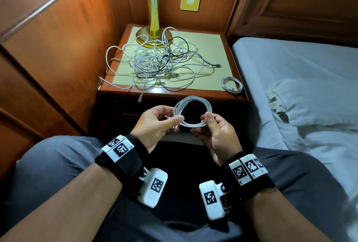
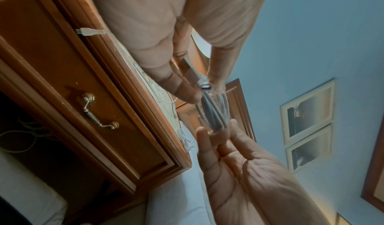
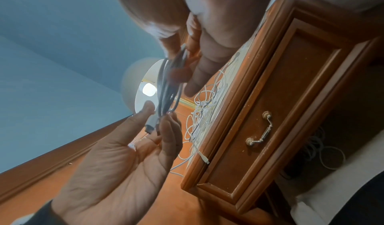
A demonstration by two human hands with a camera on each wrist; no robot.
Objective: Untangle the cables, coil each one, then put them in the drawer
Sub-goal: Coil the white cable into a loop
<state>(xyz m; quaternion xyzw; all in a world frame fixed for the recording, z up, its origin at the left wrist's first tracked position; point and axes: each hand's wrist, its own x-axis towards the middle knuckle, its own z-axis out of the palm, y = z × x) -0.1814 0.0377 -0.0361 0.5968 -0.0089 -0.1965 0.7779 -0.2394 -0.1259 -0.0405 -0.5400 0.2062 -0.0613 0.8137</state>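
Note:
In front of the nightstand I hold a coiled white cable between both hands, above my lap. My left hand pinches the coil's left side, where its connector ends stick out. Fingertips of my right hand pinch the right side of the coil. A big tangle of white and black cables lies on the nightstand top. At its front right corner lies a second, small coiled white cable. The drawer beneath the top is closed, with a metal handle.
A brass lamp base stands at the back of the nightstand, touching the tangle. One loose cable end hangs over the front edge. A bed with grey sheets and a pillow is at the right. Wood panelling closes off the left.

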